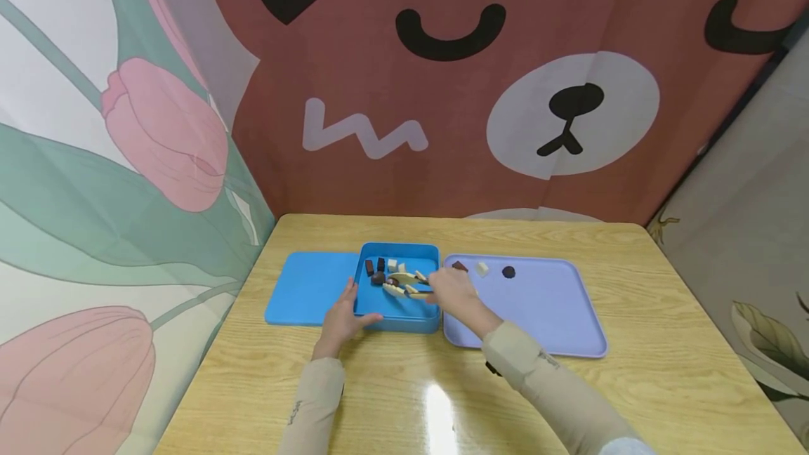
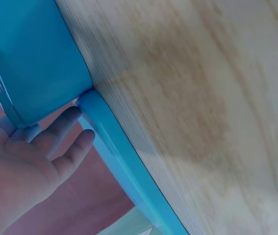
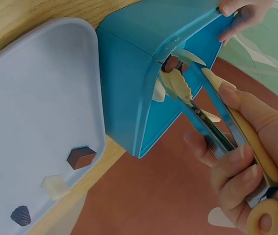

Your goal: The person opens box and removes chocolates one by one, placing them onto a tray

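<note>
My right hand [image 1: 456, 293] grips a pair of tongs [image 3: 176, 84] with cream scalloped tips and handles, reaching into a blue box [image 1: 404, 325]. Between the tips shows a brown chocolate [image 3: 172, 63]. My left hand [image 1: 341, 320] rests against the box's near left corner, thumb along the front wall and fingers at the left side; in the left wrist view two fingers extend loosely below the box. Inside the box, toward its left and back, sit several brown and white chocolates, among them a dark round one [image 1: 378, 278] and a white cube [image 1: 392, 265].
A lilac tray [image 1: 531, 314] stands right of the box. Along its back edge lie a brown chocolate [image 3: 81, 157], a white one [image 3: 55, 187] and a dark shell-shaped one [image 3: 21, 215]. The flat blue lid [image 1: 306, 290] lies left of the box on the wooden table [image 1: 392, 385].
</note>
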A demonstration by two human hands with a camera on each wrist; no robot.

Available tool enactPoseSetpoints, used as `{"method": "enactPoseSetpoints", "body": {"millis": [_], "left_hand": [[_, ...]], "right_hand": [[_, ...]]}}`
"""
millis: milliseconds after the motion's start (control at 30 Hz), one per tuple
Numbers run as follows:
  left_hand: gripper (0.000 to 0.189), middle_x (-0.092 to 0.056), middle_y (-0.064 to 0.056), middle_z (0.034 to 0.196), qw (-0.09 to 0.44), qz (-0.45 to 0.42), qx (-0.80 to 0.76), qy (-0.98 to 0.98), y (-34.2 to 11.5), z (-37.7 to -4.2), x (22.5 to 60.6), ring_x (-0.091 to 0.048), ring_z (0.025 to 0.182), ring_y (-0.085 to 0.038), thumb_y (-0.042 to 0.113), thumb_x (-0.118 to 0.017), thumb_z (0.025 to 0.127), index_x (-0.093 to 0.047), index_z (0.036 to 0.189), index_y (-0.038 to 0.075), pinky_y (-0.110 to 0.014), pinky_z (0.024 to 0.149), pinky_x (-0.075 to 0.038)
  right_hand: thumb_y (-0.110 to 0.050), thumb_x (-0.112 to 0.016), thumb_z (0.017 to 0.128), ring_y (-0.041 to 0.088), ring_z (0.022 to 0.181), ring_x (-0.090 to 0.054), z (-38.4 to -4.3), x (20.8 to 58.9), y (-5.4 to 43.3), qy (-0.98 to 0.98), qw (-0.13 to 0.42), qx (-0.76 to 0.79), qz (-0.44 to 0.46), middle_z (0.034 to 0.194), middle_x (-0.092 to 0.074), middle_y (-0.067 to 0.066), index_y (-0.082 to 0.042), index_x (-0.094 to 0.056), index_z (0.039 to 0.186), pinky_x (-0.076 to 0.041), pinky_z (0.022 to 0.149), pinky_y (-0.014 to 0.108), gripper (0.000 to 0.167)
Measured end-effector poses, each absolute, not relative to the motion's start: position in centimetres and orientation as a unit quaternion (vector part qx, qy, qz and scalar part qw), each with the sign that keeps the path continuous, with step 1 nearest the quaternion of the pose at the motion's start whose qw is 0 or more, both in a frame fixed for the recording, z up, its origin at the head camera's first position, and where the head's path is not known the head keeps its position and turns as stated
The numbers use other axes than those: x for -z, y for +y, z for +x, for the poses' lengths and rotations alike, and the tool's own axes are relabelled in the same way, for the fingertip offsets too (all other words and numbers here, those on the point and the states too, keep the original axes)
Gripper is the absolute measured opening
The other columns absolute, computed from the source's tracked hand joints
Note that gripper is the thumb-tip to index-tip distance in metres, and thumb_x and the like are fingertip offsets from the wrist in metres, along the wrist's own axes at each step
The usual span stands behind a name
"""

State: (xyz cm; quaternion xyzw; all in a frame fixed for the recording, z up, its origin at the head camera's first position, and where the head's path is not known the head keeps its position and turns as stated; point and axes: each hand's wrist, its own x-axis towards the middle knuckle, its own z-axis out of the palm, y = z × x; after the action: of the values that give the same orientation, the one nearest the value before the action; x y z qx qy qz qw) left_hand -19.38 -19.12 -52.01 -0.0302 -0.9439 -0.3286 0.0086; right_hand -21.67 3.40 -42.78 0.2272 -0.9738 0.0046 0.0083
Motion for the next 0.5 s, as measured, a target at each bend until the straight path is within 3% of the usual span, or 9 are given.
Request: {"method": "enactPoseSetpoints", "body": {"millis": [333,500], "left_hand": [[0.098,-0.016,-0.018,0.145,0.011,-0.031,0.326,-0.945,-19.0,-19.4,52.0,-0.023,0.128,-0.037,0.047,-0.072,0.068,-0.028,0.136,-0.007,-0.047,0.098,-0.028],[0.097,-0.017,-0.020,0.145,0.014,-0.034,0.328,-0.944,-19.1,-19.5,52.1,-0.023,0.127,-0.038,0.047,-0.072,0.068,-0.028,0.136,-0.008,-0.048,0.098,-0.029]], "right_hand": [[-0.037,-0.072,0.073,0.009,0.046,-0.041,-21.0,42.7,5.1,-0.978,0.019,-0.052,0.203,0.051,-0.045,-0.002,-0.013,-0.048,0.053,-0.035,0.039,0.025,0.039],[-0.038,-0.071,0.074,0.011,0.045,-0.043,-20.6,42.6,5.8,-0.977,0.037,-0.059,0.199,0.052,-0.048,-0.002,-0.012,-0.052,0.056,-0.036,0.038,0.027,0.038]]}}
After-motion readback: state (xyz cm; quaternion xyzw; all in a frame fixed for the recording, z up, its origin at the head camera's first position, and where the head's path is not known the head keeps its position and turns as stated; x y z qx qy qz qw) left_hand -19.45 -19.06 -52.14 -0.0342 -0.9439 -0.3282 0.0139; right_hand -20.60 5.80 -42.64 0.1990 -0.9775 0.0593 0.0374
